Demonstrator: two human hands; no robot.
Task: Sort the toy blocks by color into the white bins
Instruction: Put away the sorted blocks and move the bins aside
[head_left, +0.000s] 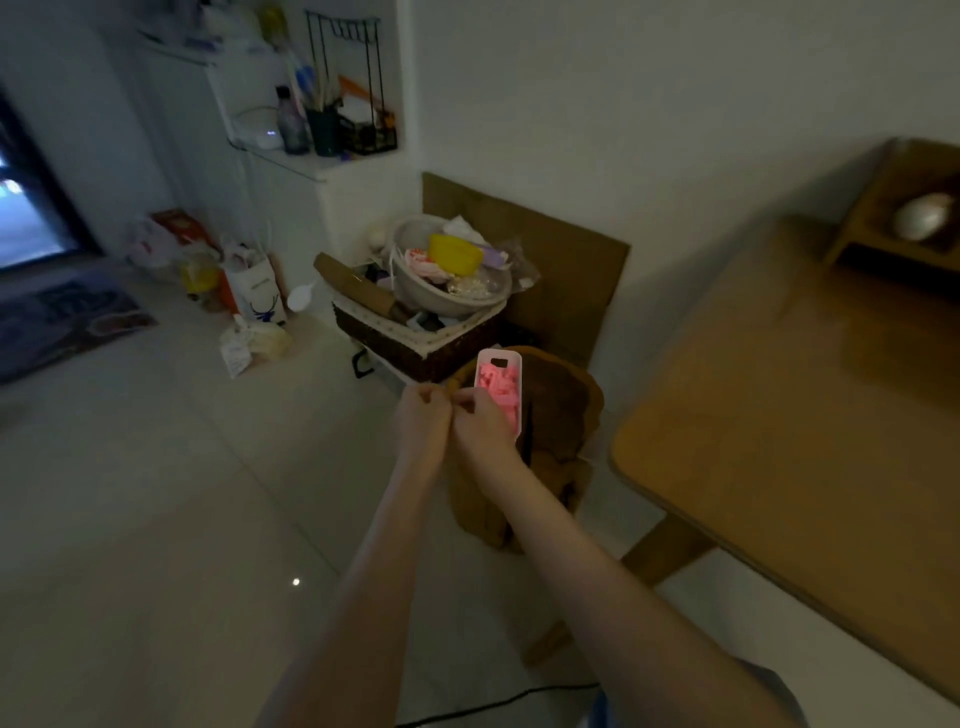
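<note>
Currently: one white bin (515, 357), pink blocks (497, 384) inside, uncountable. Left hand (423, 415) and right hand (480, 422) touching, fingers curled; contents indeterminate.

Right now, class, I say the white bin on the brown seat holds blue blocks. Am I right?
No. The head view shows that the white bin on the brown seat holds pink blocks, not blue ones.
</note>
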